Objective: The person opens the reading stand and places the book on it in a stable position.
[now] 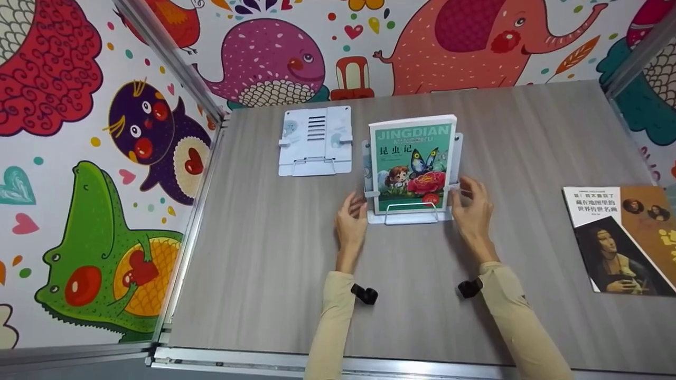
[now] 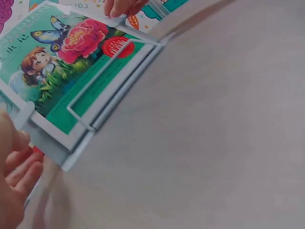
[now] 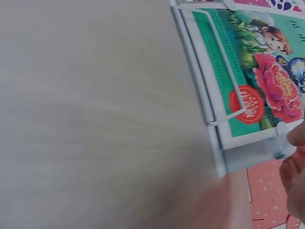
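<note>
A green-covered children's book [image 1: 412, 163] with a butterfly and a red flower leans upright on a white book stand [image 1: 375, 217]. The stand's wire holder [image 1: 412, 207] crosses the lower cover, and small side clips [image 1: 373, 194] sit at its edges. At the stand's left edge is my left hand [image 1: 350, 224], fingers loosely bent, with the thumb close by the left clip in the left wrist view. On the other side, my right hand [image 1: 473, 214] pinches the stand's edge at the right clip [image 3: 282, 130], thumb in front. Part of each hand lies outside its own wrist view.
A second white book stand [image 1: 315, 142] lies toward the back left. Another book [image 1: 618, 240], with a painted portrait on its cover, lies at the far right of the wooden table [image 1: 253, 264]. Cartoon-printed panels [image 1: 269, 63] and metal frame rails [image 1: 179, 221] border the table.
</note>
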{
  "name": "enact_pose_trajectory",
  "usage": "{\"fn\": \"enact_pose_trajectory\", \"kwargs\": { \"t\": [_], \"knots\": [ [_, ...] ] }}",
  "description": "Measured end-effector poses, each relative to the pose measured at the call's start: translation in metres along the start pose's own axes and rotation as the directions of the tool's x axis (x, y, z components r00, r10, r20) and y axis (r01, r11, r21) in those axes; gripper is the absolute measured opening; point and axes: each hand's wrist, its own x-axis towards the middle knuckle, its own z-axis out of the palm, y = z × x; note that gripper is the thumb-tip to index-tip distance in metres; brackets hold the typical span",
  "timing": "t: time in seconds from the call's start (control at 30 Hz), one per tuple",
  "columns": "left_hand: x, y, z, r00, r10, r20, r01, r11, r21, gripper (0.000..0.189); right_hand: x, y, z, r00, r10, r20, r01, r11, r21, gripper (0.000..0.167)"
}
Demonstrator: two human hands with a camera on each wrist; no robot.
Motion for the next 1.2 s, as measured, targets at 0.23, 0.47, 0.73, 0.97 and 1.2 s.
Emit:
{"fn": "enact_pose_trajectory", "kwargs": {
  "t": [0.23, 0.47, 0.73, 0.97, 1.2],
  "knots": [
    [-0.010, 0.002, 0.004, 0.993, -0.118, 0.030, 0.115, 0.989, 0.089, 0.028, -0.010, 0.003, 0.001, 0.979, 0.196, 0.056, -0.190, 0.978, -0.086, 0.030],
    [-0.021, 0.011, 0.015, 0.987, -0.155, 0.030, 0.151, 0.982, 0.117, 0.034, -0.027, -0.007, -0.002, 0.943, 0.295, 0.153, -0.273, 0.950, -0.152, 0.048],
    [-0.023, 0.014, 0.028, 0.990, -0.129, 0.055, 0.122, 0.987, 0.108, 0.035, -0.031, -0.009, -0.008, 0.908, 0.323, 0.266, -0.274, 0.940, -0.205, 0.065],
    [-0.011, 0.020, 0.043, 0.984, -0.094, 0.153, 0.078, 0.991, 0.106, 0.044, -0.015, -0.003, -0.010, 0.872, 0.350, 0.342, -0.279, 0.930, -0.239, 0.074],
    [0.006, 0.026, 0.058, 0.966, -0.103, 0.238, 0.083, 0.992, 0.091, 0.051, 0.011, 0.010, -0.013, 0.883, 0.327, 0.337, -0.257, 0.937, -0.236, 0.072]
  ]
}}
